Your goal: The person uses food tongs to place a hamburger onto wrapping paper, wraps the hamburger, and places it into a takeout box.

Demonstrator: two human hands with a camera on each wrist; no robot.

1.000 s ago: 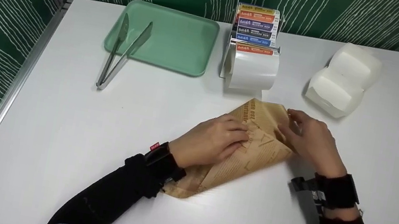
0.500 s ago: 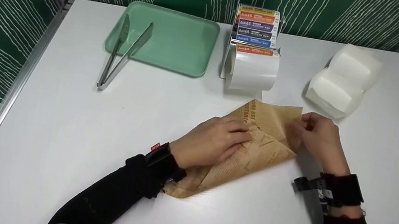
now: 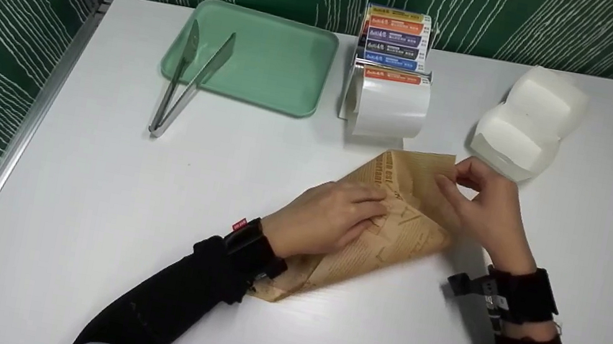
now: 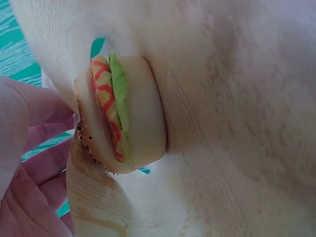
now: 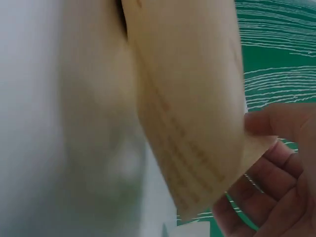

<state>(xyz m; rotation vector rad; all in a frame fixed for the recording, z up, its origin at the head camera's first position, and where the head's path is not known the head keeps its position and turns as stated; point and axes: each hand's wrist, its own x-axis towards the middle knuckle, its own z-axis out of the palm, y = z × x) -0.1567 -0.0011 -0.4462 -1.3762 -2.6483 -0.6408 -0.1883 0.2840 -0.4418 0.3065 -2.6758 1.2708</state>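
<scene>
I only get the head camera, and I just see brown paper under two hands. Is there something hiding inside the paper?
Observer: Yes. The left wrist view shows a burger tucked in the paper, with green and red layers between pale buns.
Operator: Is the left hand touching the burger?
Observer: I cannot tell; in that view the left hand has its fingers close beside it, next to the paper.
Operator: What is the right hand doing?
Observer: The right wrist view shows the right hand pinching a corner of the paper, lifted off the white table.

L hand (image 3: 327, 216) presses brown paper (image 3: 394, 212); R hand (image 3: 485, 213) pinches its corner.
</scene>
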